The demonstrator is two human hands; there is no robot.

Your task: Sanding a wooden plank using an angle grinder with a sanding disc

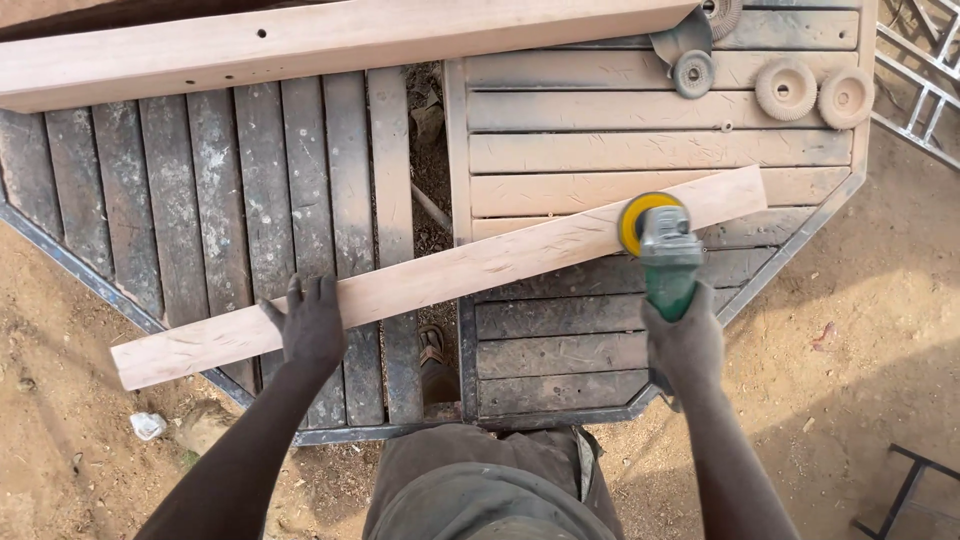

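A long pale wooden plank lies slantwise across a slatted wooden work table. My left hand presses flat on the plank near its left end, fingers spread. My right hand grips the green body of an angle grinder. Its yellow disc rests on the plank near the right end.
A wider plank with small holes lies across the table's far side. Several round sanding discs and a disc guard sit at the far right. Sandy ground surrounds the table; metal frames stand at right and bottom right.
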